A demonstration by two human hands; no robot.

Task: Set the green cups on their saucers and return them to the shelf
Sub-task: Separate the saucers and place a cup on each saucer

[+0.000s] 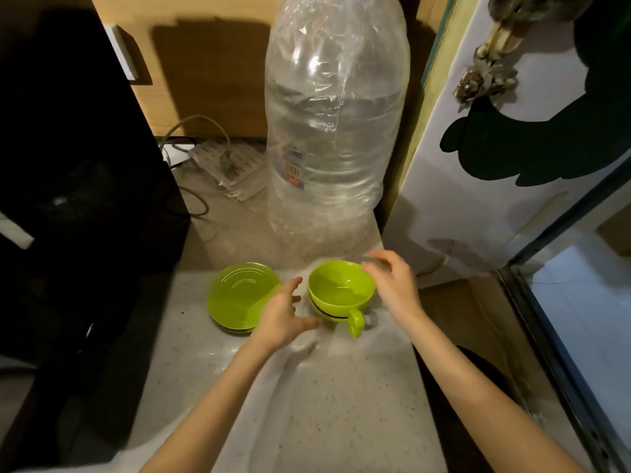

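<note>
1. Cups point(341, 295), green and apparently two nested one in the other, stand on the pale surface point(324, 397) with one handle point(355, 323) pointing toward the person; a dark gap shows between upper and lower cup.
2. Saucers point(240, 297), seemingly a stack of two, lie just left of the cups, apart from them.
3. Left hand point(281, 319) is open, fingers spread, between saucers and cups, holding nothing.
4. Right hand point(392, 281) is open and curled beside the far right rim, gripping nothing; contact cannot be told because of blur.
5. Handling, as a judgement: the glossy cups look light, rigid and somewhat slippery; nested, they may stick, so steady the lower cup and lift the upper one by rim or handle.
6. Large wrapped water bottle point(336, 131) stands close behind, limiting room.
</note>
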